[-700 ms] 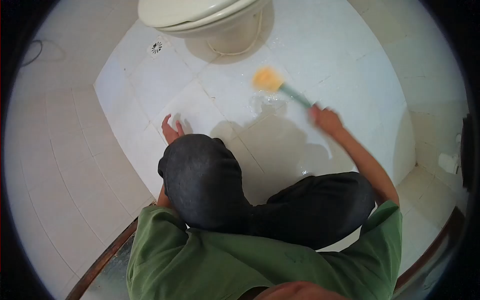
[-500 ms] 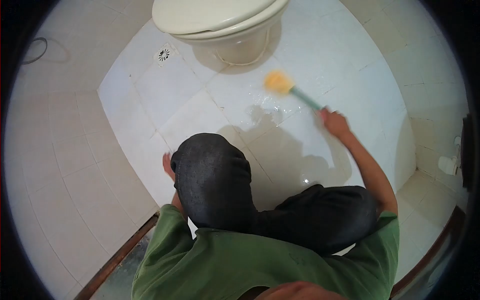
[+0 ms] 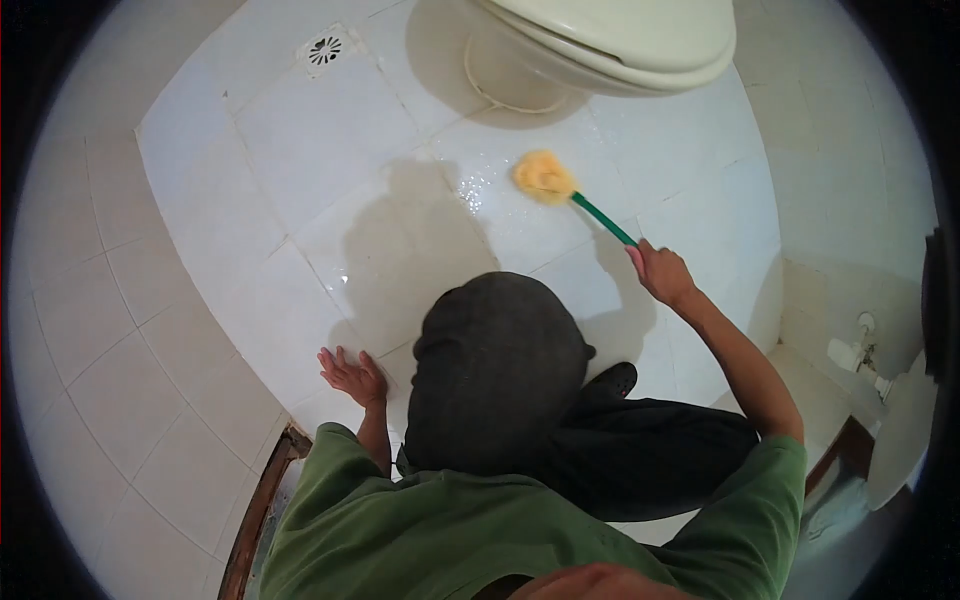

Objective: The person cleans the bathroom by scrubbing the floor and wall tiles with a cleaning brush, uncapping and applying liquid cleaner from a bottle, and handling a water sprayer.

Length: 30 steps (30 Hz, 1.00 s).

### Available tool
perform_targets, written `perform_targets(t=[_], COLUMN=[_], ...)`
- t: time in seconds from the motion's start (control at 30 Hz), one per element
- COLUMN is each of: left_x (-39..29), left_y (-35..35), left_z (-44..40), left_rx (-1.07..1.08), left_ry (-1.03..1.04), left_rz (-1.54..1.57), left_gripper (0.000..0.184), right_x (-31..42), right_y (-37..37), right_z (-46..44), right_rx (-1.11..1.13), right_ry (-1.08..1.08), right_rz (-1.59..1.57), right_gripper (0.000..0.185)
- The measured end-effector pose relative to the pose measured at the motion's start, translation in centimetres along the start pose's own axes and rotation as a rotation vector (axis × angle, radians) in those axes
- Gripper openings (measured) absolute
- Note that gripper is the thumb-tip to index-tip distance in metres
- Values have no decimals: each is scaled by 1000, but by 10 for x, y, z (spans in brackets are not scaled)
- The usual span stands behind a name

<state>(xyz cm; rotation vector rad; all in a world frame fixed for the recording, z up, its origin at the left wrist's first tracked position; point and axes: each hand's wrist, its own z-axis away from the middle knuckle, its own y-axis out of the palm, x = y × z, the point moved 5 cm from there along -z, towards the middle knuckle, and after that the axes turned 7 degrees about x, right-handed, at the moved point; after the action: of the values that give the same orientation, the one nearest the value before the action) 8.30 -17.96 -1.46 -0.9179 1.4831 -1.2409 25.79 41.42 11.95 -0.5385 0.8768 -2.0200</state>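
Note:
My right hand (image 3: 664,273) is closed around the green handle of a toilet brush (image 3: 604,219). The round yellow bristle head (image 3: 543,178) lies against the white tiled floor (image 3: 330,140), in front of the toilet. Glistening wet spots (image 3: 472,188) show just left of the bristles. At the lower left, my left hand (image 3: 355,377) appears to rest on the floor beside my knee, fingers spread and holding nothing.
A cream toilet (image 3: 610,30) with its lid down stands at the upper right. Near the top left is a floor drain (image 3: 325,50). Tiled walls rise on both sides. A wooden door frame (image 3: 262,510) is at lower left, and a wall fitting (image 3: 860,350) is at right.
The view has turned, so the toilet sits farther right. The brush head now looks sharper and nearly as before in the frame. My left hand has come out from behind my knee.

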Motion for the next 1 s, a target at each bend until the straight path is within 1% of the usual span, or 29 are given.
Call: perform_targets(t=[0.1, 0.13, 0.2, 0.23, 0.27, 0.3, 0.37, 0.43, 0.47, 0.57, 0.77, 0.9, 1.0], left_x=[-1, -1, 4, 4, 6, 6, 5, 5, 8, 4, 8, 8, 9], left_y=[-5, -5, -4, -4, -4, -5, -7, -7, -7, -5, -6, -5, -3], left_z=[-1, -3, -6, -4, -5, -6, -6, -10, -11, -12, -10, -4, -13], left_rx=[29, 36, 35, 36, 48, 56, 63, 59, 58, 55, 69, 85, 70], left_ry=[-16, -13, -3, 1, 0, -7, -22, -13, -10, -6, -21, -37, -42], left_rz=[13, 23, 31, 34, 41, 45, 52, 61, 56, 59, 67, 53, 64], left_gripper=[54, 55, 58, 59, 59, 59, 59, 60, 60, 60, 63, 62, 63], right_x=[10, -5, -54, -66, -45, -7, 74, 143, 158, 167, 199, 245, 264], right_y=[-24, -16, 35, 75, 110, 139, 168, 152, 143, 129, 137, 121, 87], right_z=[-27, -28, -33, -27, -17, -10, 7, 21, 24, 28, 35, -6, -34], right_rx=[-143, -201, -319, -314, -333, -259, -138, -43, -28, -27, 56, 88, 45], right_ry=[99, 198, 394, 546, 529, 640, 630, 587, 572, 542, 497, 389, 367], right_rz=[-29, -76, -169, -364, -324, -397, -475, -508, -518, -528, -532, -544, -551], right_gripper=[51, 52, 53, 55, 53, 51, 50, 49, 49, 48, 47, 47, 47])
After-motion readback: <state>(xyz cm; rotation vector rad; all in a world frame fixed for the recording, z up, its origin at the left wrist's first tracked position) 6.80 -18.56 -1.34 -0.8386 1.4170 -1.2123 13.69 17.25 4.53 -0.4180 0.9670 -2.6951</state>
